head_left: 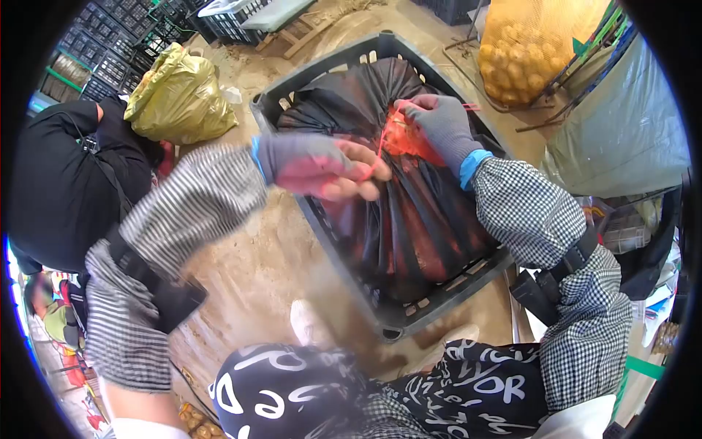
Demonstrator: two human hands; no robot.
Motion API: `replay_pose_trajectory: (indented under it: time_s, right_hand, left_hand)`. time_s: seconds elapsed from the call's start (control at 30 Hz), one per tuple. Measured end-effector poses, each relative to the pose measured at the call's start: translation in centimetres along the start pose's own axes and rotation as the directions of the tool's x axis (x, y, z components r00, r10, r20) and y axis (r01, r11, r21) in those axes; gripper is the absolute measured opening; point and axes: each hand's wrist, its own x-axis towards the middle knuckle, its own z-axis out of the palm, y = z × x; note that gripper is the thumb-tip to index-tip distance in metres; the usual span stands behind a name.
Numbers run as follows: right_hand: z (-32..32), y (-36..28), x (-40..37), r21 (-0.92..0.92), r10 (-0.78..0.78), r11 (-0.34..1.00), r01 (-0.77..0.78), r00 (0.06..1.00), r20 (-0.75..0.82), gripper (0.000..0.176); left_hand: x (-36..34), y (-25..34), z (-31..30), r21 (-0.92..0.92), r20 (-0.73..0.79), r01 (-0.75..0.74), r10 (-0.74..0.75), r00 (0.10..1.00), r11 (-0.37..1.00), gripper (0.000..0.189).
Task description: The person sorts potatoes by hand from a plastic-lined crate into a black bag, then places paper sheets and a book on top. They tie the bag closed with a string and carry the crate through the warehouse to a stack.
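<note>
Left hand: gloved, blurred, (318, 164) fingers loosely curled around red string (382, 143)
Right hand: gloved, (442, 124) thumb and fingers pinched on bunched red material (404, 140) over the bag
Black bag: gathered, bulging, (420, 234) sitting inside the crate, under both hands
Crate: black plastic, (392, 325) on the floor before the person
Nearby: yellow bag (175, 99) beyond left arm; potato sack, orange mesh, (523, 62) past right hand

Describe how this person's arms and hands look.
Left hand and right hand wear grey gloves, the left reddish in places, with blue cuffs. The puffy sleeves are black and white: the right checked, the left seemingly striped, though blurred. Each has a black strap bearing a black block.
</note>
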Motion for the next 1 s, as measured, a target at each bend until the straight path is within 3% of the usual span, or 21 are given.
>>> replay_pose_trajectory:
  time_s: [0.03,0.1,0.13,0.23,0.27,0.3,0.37,0.4,0.43,0.5,0.53,0.63,0.73,0.83,0.93,1.0]
  right_hand:
    - [-0.2,0.0,0.1,0.165,0.084,0.982,-0.086,0.996,0.025,0.028]
    - [-0.3,0.3,0.1,0.472,0.236,0.842,-0.262,0.965,0.114,0.026]
    - [-0.7,-0.8,-0.6,0.55,0.241,0.792,-0.265,0.963,0.117,0.025]
    - [-1.2,0.6,-0.7,0.662,0.085,0.727,-0.183,0.98,0.177,0.023]
    - [-1.9,0.7,-1.0,0.743,-0.034,0.641,-0.192,0.96,0.277,0.025]
    - [-2.0,0.0,-1.6,0.708,-0.086,0.686,-0.169,0.947,0.309,0.026]
    - [-2.9,-1.8,-3.5,0.633,-0.171,0.764,-0.122,0.909,0.381,0.03]
    - [-4.0,-3.1,-4.4,0.476,-0.145,0.868,-0.141,0.845,0.515,0.035]
    - [-3.8,-3.0,-4.6,0.48,-0.155,0.863,-0.156,0.824,0.545,0.036]
    - [-3.2,-2.6,-4.7,0.491,-0.178,0.852,-0.181,0.782,0.597,0.038]
    - [-3.0,-2.3,-4.1,0.409,-0.178,0.906,-0.108,0.779,0.601,0.038]
    - [-2.9,-3.0,-4.5,0.482,-0.127,0.845,-0.232,0.787,0.603,0.037]
    - [-2.2,-2.8,-4.3,0.446,-0.128,0.868,-0.219,0.768,0.627,0.03]
    - [-1.6,-2.4,-4.0,0.344,-0.062,0.91,-0.231,0.745,0.664,0.027]
    - [-1.7,-2.0,-3.5,0.258,-0.015,0.937,-0.236,0.71,0.704,0.026]
    - [-1.8,-2.6,-3.2,0.252,-0.02,0.933,-0.258,0.661,0.75,0.027]
  left_hand:
    - [0.5,-0.9,1.0,-0.155,-0.007,-0.147,0.148,0.989,0.977,0.038]
    - [1.7,-2.8,2.8,-0.44,-0.079,-0.402,0.412,0.908,0.803,0.045]
    - [2.4,-4.0,2.6,-0.466,-0.099,-0.569,0.599,0.795,0.678,0.054]
    - [3.9,-5.3,2.0,-0.51,-0.294,-0.763,0.752,0.589,0.398,0.056]
    - [3.9,-5.3,1.8,-0.391,-0.303,-0.805,0.764,0.57,0.446,0.057]
    - [4.1,-5.3,1.6,-0.266,-0.309,-0.831,0.774,0.554,0.489,0.057]
    - [4.1,-5.4,2.0,-0.036,-0.306,-0.812,0.767,0.564,0.583,0.057]
    - [3.8,-4.8,2.7,0.075,-0.297,-0.771,0.752,0.588,0.632,0.057]
    - [3.7,-4.5,3.1,0.187,-0.292,-0.716,0.734,0.613,0.673,0.057]
    - [4.4,-4.6,2.7,0.202,-0.233,-0.728,0.754,0.614,0.655,0.058]
    - [4.8,-4.9,2.5,0.204,-0.206,-0.733,0.76,0.616,0.649,0.058]
    - [4.6,-4.8,3.6,0.279,-0.322,-0.659,0.715,0.621,0.698,0.061]
    - [4.5,-5.5,3.3,0.227,-0.273,-0.7,0.734,0.622,0.677,0.063]
    - [4.2,-5.0,4.7,0.418,-0.308,-0.604,0.731,0.609,0.679,0.061]
    - [4.2,-4.9,3.7,0.258,-0.221,-0.669,0.717,0.661,0.697,0.057]
    - [3.8,-4.8,3.4,0.269,-0.239,-0.653,0.706,0.667,0.708,0.051]
